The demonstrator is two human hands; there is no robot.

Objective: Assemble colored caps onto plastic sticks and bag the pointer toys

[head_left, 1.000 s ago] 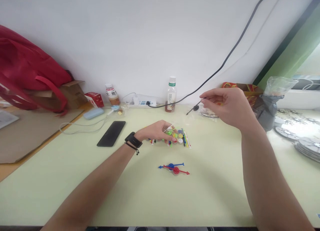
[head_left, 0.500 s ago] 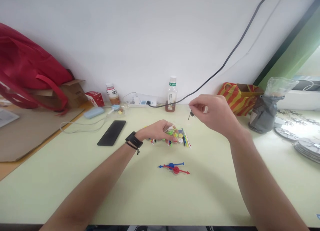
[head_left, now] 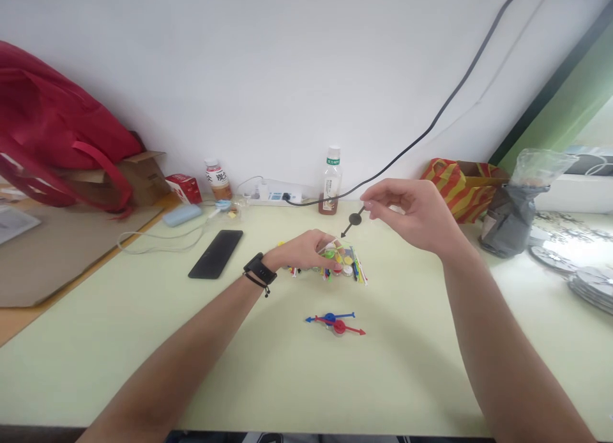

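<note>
Between the thumb and fingers of my right hand (head_left: 409, 213), a black spinner arrow (head_left: 355, 219) is held by its tail, tip slanting down to the left. My left hand (head_left: 306, 250) rests curled at the pile of small coloured plastic pieces (head_left: 348, 261), its fingers closed around a thin white spinner arrow (head_left: 329, 244); part of the pile is hidden under it. Nearer to me, a blue spinner arrow (head_left: 347, 315) and a red spinner arrow (head_left: 339, 327) lie overlapping on the table (head_left: 268, 379).
A phone (head_left: 216, 254) lies left of the pile. Behind stand a drink bottle (head_left: 330, 181), a power strip (head_left: 272, 194) and another bottle (head_left: 218, 180). At the right are a striped bag (head_left: 454, 187), a grey bag (head_left: 510, 219) and stacked discs (head_left: 591, 290). A red bag (head_left: 62, 117) fills the left.
The black spinner arrow has turned in my right fingers, so its disc and tip now show, pointing down-left. My left hand stays at the pile.
</note>
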